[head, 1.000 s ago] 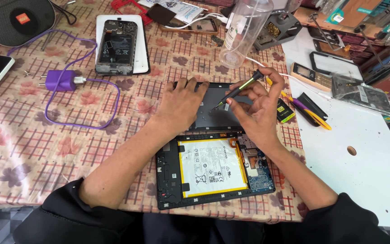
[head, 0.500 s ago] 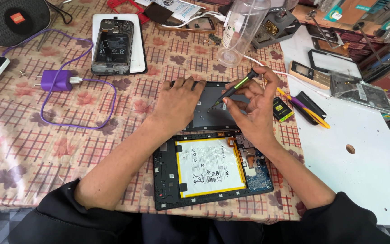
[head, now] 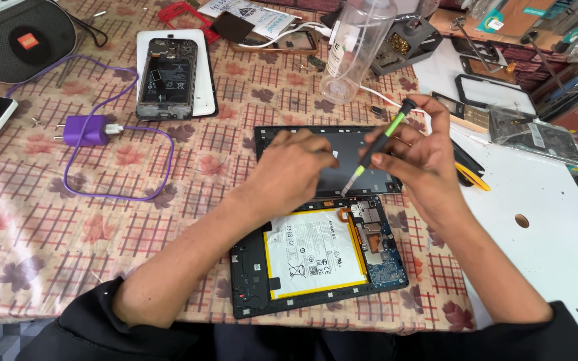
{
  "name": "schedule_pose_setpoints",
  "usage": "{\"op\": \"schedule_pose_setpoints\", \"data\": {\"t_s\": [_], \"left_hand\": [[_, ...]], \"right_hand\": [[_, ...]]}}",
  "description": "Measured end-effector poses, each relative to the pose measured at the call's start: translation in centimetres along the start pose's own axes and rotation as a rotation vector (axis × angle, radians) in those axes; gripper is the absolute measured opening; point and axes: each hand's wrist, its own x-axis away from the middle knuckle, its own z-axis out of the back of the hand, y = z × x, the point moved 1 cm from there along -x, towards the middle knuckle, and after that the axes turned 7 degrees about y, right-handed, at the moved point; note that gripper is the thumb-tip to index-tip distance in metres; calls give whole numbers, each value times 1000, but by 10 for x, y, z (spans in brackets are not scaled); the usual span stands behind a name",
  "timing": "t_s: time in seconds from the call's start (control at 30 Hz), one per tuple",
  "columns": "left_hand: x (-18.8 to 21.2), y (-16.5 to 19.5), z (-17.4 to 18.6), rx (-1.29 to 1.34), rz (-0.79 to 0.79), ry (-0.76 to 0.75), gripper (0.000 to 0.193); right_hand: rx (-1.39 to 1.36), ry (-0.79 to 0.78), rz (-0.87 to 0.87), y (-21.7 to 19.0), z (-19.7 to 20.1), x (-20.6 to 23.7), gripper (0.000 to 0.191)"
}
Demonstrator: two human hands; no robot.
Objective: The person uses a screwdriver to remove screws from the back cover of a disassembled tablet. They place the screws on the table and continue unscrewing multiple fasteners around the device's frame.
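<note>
1. While the left hand (head: 296,170) lies flat, fingers loose, on the black rectangular tablet back cover (head: 342,157), the right hand (head: 416,160) pinches a green-and-black slim screwdriver (head: 377,148).
2. Screwdriver tip points down at the cover's near edge, above the opened black tablet with white battery (head: 316,257).

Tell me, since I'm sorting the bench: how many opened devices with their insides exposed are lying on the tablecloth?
2. An opened tablet with a white battery lies nearest the person, below both hands; an opened phone rests on a white panel further up the table. Others may hide in the clutter at right.

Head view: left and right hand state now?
Left hand: fingers curled, resting on the dark back cover; any grip cannot be told.
Right hand: closed on a green-and-black screwdriver, tip pointing down at the cover.
</note>
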Motion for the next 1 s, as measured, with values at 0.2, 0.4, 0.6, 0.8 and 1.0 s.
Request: {"op": "schedule_pose_setpoints", "data": {"t_s": [0.2,0.4,0.6,0.8,1.0], "left_hand": [[1,8,-5,151,-108,-116,30],[6,11,-10,210,-188,-145,27],[6,5,-14,180,-171,-100,25],[8,4,-16,237,-155,-108,27],[7,8,-17,272,-209,-91,27]], "right_hand": [[-9,-5,-75,7,22,15,83],[-28,-77,-99,23,29,14,86],[0,-80,-99,27,27,13,87],[17,-86,-94,28,26,12,87],[7,-112,-97,28,26,14,86]]}}
